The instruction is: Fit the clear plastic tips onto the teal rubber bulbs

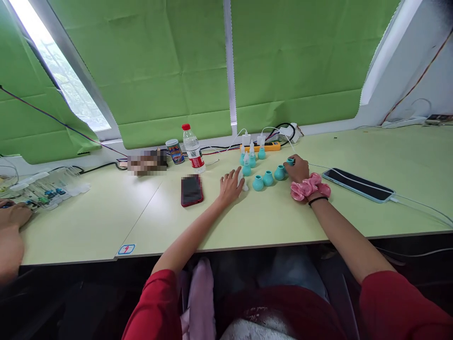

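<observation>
Several small teal rubber bulbs (268,178) stand in a loose group on the pale green table (247,222), some fitted with white nozzles (251,150). My left hand (230,185) rests on the table just left of them, fingers curled over a white nozzle piece (241,178). My right hand (298,168) lies at the right end of the group, fingers closed around one teal bulb (290,162). A pink scrunchie (310,186) and a black band sit on my right wrist.
A red phone (191,190) lies face down left of my left hand. A water bottle (193,148) and a small can (175,151) stand behind it. Another phone (357,184) charges at right. Cables and a yellow power strip (271,146) run along the back. Another person's hand (14,215) works at far left.
</observation>
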A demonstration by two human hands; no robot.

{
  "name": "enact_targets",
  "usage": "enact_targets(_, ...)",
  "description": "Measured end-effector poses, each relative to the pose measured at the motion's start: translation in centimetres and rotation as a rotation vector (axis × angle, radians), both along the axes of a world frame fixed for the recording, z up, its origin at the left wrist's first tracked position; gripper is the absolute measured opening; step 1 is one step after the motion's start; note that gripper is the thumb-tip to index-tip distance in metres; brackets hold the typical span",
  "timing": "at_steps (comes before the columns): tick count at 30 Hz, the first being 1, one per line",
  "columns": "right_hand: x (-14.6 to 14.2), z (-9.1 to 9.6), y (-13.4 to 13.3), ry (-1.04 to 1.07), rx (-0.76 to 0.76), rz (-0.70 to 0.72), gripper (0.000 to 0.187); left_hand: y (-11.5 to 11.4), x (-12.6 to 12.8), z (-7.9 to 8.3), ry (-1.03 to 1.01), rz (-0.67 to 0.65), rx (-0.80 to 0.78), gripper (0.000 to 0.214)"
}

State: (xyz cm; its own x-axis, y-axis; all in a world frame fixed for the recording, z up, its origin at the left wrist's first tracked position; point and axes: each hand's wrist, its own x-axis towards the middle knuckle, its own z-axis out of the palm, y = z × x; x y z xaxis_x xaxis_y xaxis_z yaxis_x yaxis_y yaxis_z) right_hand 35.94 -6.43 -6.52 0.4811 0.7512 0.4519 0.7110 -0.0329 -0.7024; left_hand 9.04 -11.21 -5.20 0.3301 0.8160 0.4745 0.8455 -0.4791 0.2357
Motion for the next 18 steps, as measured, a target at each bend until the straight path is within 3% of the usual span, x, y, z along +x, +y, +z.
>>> enact_targets(3,-0.1,0.0,0.2,-0.008,-0.001,0.024,0.018,2.0,0.9,0.8,-0.081,0.029,-0.016,0.048)
enact_targets(7,-0.1,0.0,0.2,-0.009,0.048,0.042,0.024,4.5,2.9,1.5,-0.168,0.062,-0.080,0.050)
enact_targets(13,-1.2,1.3,-0.4,-0.026,0.300,0.007,0.020,5.9,4.7,1.9,-0.275,0.124,-0.185,0.040)
enact_targets(18,-3.3,1.9,-0.8,-0.093,0.465,0.070,0.014,6.6,5.6,2.0,-0.370,0.125,-0.225,0.039)
